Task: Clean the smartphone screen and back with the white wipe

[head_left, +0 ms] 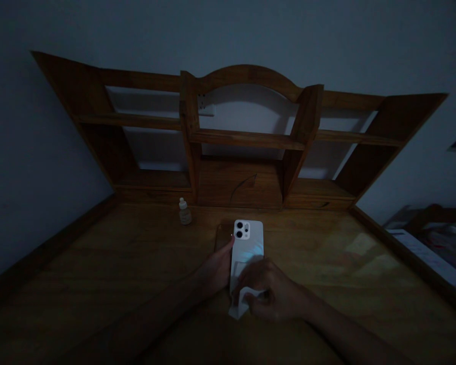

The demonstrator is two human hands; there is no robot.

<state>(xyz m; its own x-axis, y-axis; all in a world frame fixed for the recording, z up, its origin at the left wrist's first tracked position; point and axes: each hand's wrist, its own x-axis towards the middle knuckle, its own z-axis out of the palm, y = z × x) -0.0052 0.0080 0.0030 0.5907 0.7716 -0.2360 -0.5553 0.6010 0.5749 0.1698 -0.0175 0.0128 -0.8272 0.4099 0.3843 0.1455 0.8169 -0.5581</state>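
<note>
A white smartphone point(254, 235) with a camera block at its upper left stands in the middle of the desk, its back toward me. My left hand point(221, 266) grips it along the left edge, thumb stretched up beside the cameras. Over the lower part of the phone's back is my right hand point(268, 291), its fingers closed on a white tissue or cloth point(240, 304) that hangs out below. Behind the phone, to the left, a brown flat object point(223, 235) partly shows; its kind is unclear in the dim light.
A small dropper bottle point(184, 213) with a white cap stands left of the phone. At the back rises a wooden shelf unit point(249, 138) with several compartments. Raised rails edge the wooden desk point(144, 258). Papers point(429, 256) lie beyond its right side.
</note>
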